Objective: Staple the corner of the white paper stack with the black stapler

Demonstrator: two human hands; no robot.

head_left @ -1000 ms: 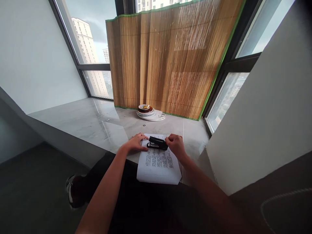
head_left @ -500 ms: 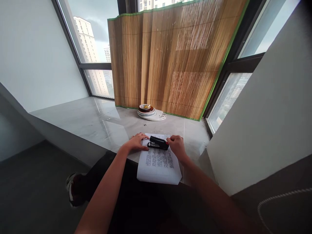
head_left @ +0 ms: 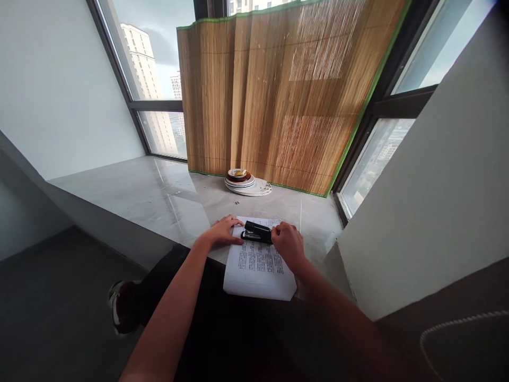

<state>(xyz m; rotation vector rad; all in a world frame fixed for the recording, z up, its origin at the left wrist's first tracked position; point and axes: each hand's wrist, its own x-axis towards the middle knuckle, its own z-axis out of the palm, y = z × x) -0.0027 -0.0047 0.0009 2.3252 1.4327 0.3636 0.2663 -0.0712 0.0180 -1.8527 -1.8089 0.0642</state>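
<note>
A black stapler [head_left: 256,232] lies across the upper part of a printed sheet of paper [head_left: 260,278]. My left hand [head_left: 223,232] rests at the paper's left edge, with thumb and fingers spread to either side of the stapler's left end. Whether those fingertips touch the stapler is too small to tell. At the other end, my right hand [head_left: 287,240] is closed, its curled fingers on the stapler and covering that end. The near edge of the paper hangs over the sill's edge towards my lap.
Several stacked plates [head_left: 239,183] stand at the back of the grey stone sill [head_left: 159,183], beside a bamboo blind [head_left: 258,95]. Two tiny dark bits [head_left: 237,202] lie before them. A white wall [head_left: 429,175] closes off the right side.
My right hand has shifted slightly left over the stapler's right end, and the red part seen there before is now hidden. My left hand and the paper stay in place.
</note>
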